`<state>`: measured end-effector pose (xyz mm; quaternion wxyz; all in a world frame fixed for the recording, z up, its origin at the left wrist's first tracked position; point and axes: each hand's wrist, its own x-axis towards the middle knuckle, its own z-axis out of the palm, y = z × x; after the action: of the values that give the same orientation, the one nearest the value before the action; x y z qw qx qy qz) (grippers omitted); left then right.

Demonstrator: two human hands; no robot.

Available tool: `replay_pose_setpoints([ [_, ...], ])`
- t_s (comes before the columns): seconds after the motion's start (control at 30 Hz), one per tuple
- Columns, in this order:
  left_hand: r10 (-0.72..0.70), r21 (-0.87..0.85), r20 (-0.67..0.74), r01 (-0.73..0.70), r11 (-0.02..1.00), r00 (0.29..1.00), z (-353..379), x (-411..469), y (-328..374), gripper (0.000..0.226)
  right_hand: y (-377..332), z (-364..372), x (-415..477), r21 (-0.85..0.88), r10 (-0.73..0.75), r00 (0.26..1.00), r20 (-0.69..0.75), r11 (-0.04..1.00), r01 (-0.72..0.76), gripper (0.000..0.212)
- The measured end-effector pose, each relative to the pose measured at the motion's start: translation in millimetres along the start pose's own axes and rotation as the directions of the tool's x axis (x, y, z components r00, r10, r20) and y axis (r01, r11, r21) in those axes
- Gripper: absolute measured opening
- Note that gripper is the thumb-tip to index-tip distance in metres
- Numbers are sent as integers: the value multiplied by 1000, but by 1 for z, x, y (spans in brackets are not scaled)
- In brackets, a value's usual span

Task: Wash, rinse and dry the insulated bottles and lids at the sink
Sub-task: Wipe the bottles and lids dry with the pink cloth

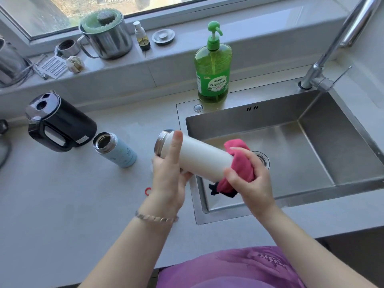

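Note:
My left hand (169, 175) grips a white insulated bottle (201, 156) near its open steel mouth, holding it on its side over the sink's left edge. My right hand (249, 179) presses a pink cloth (241, 161) around the bottle's base end. A light blue insulated bottle (119, 150) stands lidless on the counter to the left. A small red ring (148, 191) lies on the counter beside my left wrist. No lids are clearly visible.
The steel sink (311, 154) has a drain at its centre and a faucet (324, 65) at the back right. Green dish soap (213, 67) stands behind the sink. A black kettle (56, 123) sits at the left; a steel pot (106, 36) and small items line the windowsill.

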<state>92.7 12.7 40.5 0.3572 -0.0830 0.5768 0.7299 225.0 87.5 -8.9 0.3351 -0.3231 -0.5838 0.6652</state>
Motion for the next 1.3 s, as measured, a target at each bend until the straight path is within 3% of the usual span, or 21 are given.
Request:
replay_pose_setpoints([
  [0.07, -151, -107, -66, 144, 984, 986, 4, 7, 0, 94, 4, 7, -7, -239, -164, 986, -5, 958, 158, 32],
  [0.13, -114, -101, -99, 104, 989, 989, 4, 10, -3, 66, 8, 14, -9, -129, -106, 992, -71, 987, 97, 22],
  [0.2, 77, -34, -14, -77, 996, 997, 5, 3, -10, 45, 6, 23, -7, 219, 192, 975, -113, 962, -164, 23],
  [0.27, 261, 45, 115, -268, 962, 958, 5, -9, -17, 52, -3, 27, -5, 434, 546, 837, 47, 743, -509, 39],
  [0.33, 342, 83, 193, -362, 928, 920, 1, -11, -18, 68, -9, 24, -2, 411, 666, 711, 225, 597, -689, 57],
  [0.4, 367, 100, 220, -395, 913, 904, -5, -8, -17, 79, -8, 21, 1, 318, 704, 664, 253, 587, -744, 62],
  [0.6, 410, 353, 265, -484, 801, 873, -19, -11, -27, 71, 1, 24, -9, 119, 726, 679, -108, 687, -716, 54],
  [0.77, 496, 404, 384, -625, 668, 779, -17, -24, -22, 68, 2, 28, -10, 83, 443, 844, -303, 894, -439, 35],
  [0.83, 508, 387, 459, -679, 624, 729, -17, -30, -21, 63, 3, 28, -10, 92, 333, 915, -227, 943, -320, 33],
  [0.93, 505, 379, 541, -731, 567, 672, -19, -31, -20, 63, -14, 32, -9, 183, 135, 990, 30, 973, -138, 29],
  [1.0, 499, 375, 576, -752, 543, 648, -21, -32, -19, 72, -30, 34, -5, 208, 49, 976, 211, 974, -94, 28],
  [1.07, 452, 387, 609, -742, 547, 651, -22, -33, -16, 82, -40, 34, 8, 169, 171, 917, 360, 955, -245, 33],
  [1.1, 436, 385, 617, -735, 558, 655, -24, -34, -14, 84, -40, 34, 16, 8, 249, 870, 426, 960, -279, 33],
  [1.17, 406, 380, 609, -700, 605, 682, -29, -36, -10, 86, -34, 34, 27, -300, 478, 763, 435, 876, -378, 23],
  [1.2, 392, 379, 592, -673, 635, 704, -32, -37, -9, 85, -29, 34, 29, -358, 584, 704, 405, 809, -466, 16],
  [1.23, 381, 380, 564, -641, 667, 732, -35, -38, -7, 81, -26, 35, 28, -368, 623, 663, 415, 781, -504, 20],
  [1.3, 386, 389, 485, -588, 709, 785, -45, -36, -3, 70, -13, 25, 23, -251, 632, 676, 379, 773, -583, 32],
])
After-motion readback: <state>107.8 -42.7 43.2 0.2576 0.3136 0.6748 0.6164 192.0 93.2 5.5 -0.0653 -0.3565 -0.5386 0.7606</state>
